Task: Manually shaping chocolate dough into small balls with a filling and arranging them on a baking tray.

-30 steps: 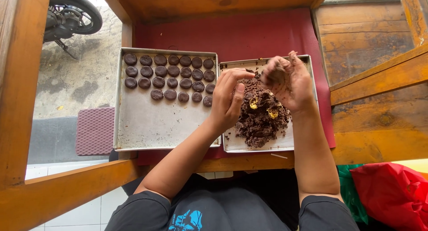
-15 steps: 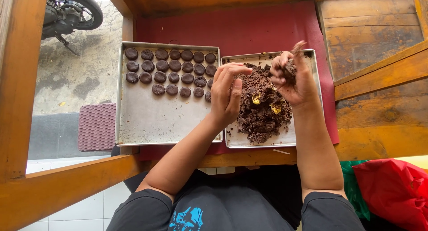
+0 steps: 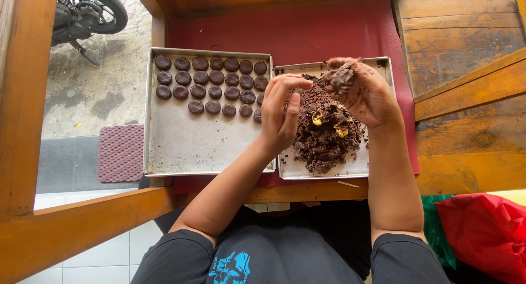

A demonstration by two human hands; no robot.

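Most of the dark brown crumbly dough heap remains unshaped in the right-hand shallow metal tray. Above it, the right hand cups a small dark dough lump; the left hand, fingers loosely spread, holds nothing. Beyond, three-odd rows of round dark brown dough discs fill the far end of the left rectangular metal tray, its near part bare.

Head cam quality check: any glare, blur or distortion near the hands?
Head view: soft even daylight, no hard shadows; mild sheen on the left tray; right hand and dough lump slightly soft; wooden beams bow at the edges, wide-angle distortion.
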